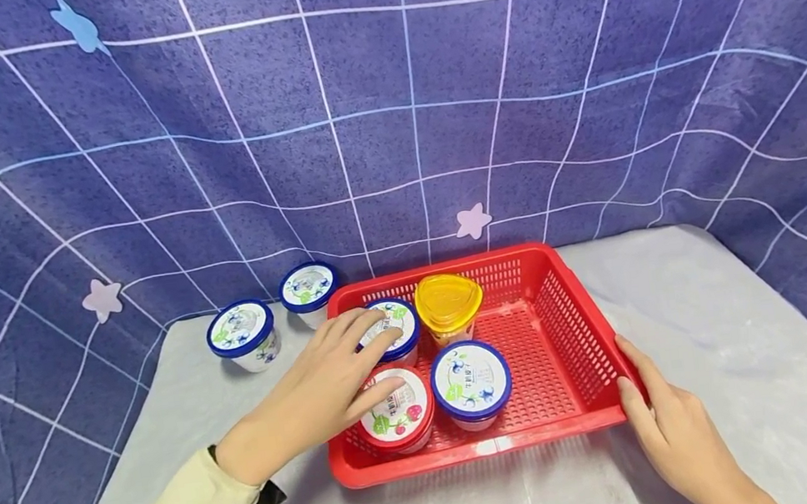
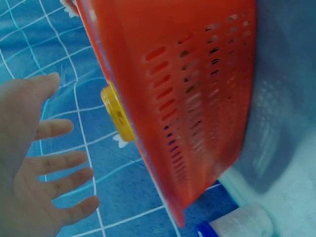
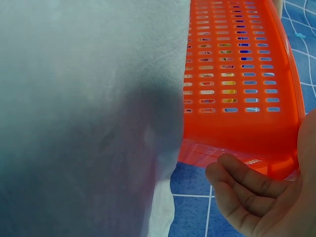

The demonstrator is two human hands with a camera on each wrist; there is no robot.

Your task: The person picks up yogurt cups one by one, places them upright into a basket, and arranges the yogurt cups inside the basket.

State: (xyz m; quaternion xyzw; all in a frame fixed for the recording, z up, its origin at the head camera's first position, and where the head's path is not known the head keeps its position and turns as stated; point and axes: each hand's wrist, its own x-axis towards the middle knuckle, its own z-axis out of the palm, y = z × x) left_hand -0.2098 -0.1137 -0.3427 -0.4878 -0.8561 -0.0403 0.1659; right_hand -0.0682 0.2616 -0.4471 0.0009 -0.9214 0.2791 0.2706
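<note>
A red plastic basket (image 1: 546,429) holds several lidded cups. My left hand (image 1: 327,371) hovers over its left side with fingers spread, above a blue-lidded cup (image 1: 404,317) and a red-lidded cup (image 1: 403,420). In the left wrist view that hand (image 2: 47,163) has nothing in its fingers. Beside those cups stand another blue-lidded cup (image 1: 471,382) and a cup with a yellow lid (image 1: 449,303). At the basket's near right corner my right hand (image 1: 672,421) grips the rim. The right wrist view shows its curled fingers (image 3: 242,177) against the basket's end.
Two blue-lidded cups (image 1: 241,329) stand left of the basket, one of them close to its back left corner. A pale grey cloth (image 1: 720,305) covers the table. Behind hangs a blue curtain (image 1: 376,154) with white lines and stars.
</note>
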